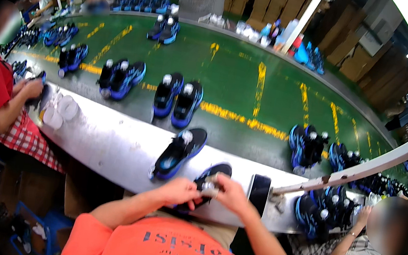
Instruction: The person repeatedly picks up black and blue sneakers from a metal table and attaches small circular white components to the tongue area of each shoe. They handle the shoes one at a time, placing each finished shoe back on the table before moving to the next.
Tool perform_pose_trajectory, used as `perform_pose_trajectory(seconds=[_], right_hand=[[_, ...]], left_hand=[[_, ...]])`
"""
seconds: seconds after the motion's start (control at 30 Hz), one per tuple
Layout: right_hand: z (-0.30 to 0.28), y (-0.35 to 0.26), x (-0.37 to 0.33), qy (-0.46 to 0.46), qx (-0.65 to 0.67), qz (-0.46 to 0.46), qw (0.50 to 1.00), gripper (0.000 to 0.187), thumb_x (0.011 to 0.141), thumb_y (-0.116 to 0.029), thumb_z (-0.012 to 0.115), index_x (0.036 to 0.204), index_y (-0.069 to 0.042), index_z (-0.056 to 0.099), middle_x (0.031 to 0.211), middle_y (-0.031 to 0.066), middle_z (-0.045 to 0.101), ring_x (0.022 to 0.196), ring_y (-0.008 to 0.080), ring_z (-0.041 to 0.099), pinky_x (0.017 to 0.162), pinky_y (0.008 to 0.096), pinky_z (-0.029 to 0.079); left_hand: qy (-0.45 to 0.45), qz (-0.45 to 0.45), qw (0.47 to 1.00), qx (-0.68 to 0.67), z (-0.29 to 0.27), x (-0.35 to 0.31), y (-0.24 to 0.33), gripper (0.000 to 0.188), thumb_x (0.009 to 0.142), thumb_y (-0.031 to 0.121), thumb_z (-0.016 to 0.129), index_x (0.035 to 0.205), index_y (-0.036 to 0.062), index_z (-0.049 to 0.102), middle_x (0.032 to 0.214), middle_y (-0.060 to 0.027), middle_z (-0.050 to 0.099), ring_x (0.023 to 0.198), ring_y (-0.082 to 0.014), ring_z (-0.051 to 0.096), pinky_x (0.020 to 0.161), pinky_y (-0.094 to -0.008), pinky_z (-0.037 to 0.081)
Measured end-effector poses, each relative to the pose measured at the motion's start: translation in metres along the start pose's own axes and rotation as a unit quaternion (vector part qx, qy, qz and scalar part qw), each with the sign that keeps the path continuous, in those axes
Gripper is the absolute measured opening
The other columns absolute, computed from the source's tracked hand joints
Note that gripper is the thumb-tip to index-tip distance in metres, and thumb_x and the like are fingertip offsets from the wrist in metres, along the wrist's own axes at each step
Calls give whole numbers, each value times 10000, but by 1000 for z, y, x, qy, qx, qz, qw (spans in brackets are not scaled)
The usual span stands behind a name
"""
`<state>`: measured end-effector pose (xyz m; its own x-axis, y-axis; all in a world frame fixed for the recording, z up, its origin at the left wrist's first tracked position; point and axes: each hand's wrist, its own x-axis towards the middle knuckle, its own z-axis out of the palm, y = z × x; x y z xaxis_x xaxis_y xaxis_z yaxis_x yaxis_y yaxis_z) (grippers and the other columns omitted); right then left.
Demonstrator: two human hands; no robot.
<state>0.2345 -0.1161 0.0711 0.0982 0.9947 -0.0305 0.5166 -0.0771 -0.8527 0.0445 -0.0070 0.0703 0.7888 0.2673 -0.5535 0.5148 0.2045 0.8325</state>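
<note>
A black and blue sneaker [219, 169] lies on the metal bench right in front of me, toe pointing away. Over its laces and opening, both my hands are working. My left hand [180, 192] has its fingers closed together at the near part of the shoe; what they pinch is too small to make out. My right hand [231, 194] is closed at the tongue, its fingertips on a small white wad [209, 186]. Just left of them, touching neither hand, stands a matching sneaker [179, 153] with a similar white wad on its laces.
Beyond the metal bench [107, 148], a green conveyor belt [231, 79] carries pairs of sneakers [177, 100]. A dark phone [259, 191] lies right of my hand, beside a white post [343, 178]. Several people work nearby; white cups [66, 108] stand at left.
</note>
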Motion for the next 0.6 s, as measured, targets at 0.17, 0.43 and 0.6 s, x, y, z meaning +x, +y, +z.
perform_pose_trajectory(seconds=[0.17, 0.43, 0.6], right_hand=[[3, -3, -6, -19, 88, 28, 996, 360, 835, -110, 721, 1185, -86, 642, 882, 98, 617, 788, 176, 590, 746, 300, 492], [-35, -16, 31, -65, 2, 9, 998, 375, 853, -203, 715, 1211, -106, 654, 994, 117, 638, 914, 224, 617, 816, 333, 495], [-32, -9, 110, -58, 4, -116, 992, 651, 816, 13, 560, 1441, -138, 459, 1310, 128, 536, 1191, 246, 523, 1024, 343, 413]], left_hand=[[34, 10, 999, 21, 11, 2, 1, 231, 960, 193, 580, 907, -4, 688, 853, -53, 723, 680, -122, 696, 460, -253, 435], [185, 142, 971, 48, -17, -38, 5, 185, 904, 153, 598, 950, 19, 717, 861, -68, 720, 669, -140, 641, 656, -291, 505], [449, 220, 836, 225, -86, -3, -18, 269, 891, 128, 615, 1138, 36, 667, 1038, -148, 690, 862, -263, 657, 764, -347, 509]])
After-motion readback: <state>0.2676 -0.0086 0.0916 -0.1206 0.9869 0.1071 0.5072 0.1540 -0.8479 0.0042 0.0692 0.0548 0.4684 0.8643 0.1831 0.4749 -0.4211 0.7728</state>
